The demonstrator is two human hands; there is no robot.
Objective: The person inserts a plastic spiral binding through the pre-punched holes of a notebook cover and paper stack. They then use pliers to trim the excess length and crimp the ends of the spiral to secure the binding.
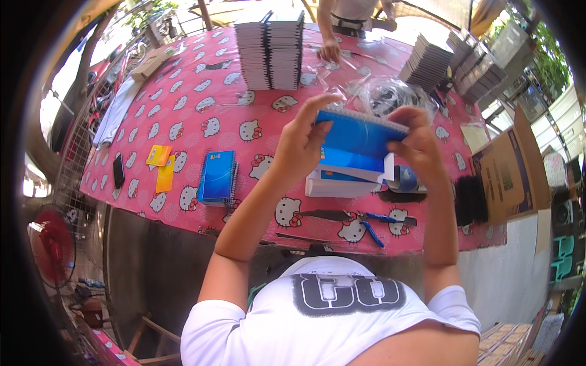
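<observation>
A blue-covered notebook [360, 135] with a light wire spiral along its top edge is raised over the table. My left hand [305, 131] pinches its left end between thumb and fingers. At the other end, my right hand [415, 143] has its fingers bent round the spiral corner. Directly beneath lies a stack of white sheets [336, 186] with blue covers among them. Blue-handled pliers [373, 226] rest on the table nearer to me. To the left sits a small pile of blue spiral notebooks [218, 177].
Tall stacks of spiral-bound notebooks [268, 58] stand at the back. A clear plastic bag [390, 97] with dark contents lies behind my right hand. Across the table a co-worker's hand [329, 51] touches the pink tablecloth [183, 100]. Rightward is a cardboard box [506, 171]; leftward are yellow cards [163, 174] and a phone [118, 171].
</observation>
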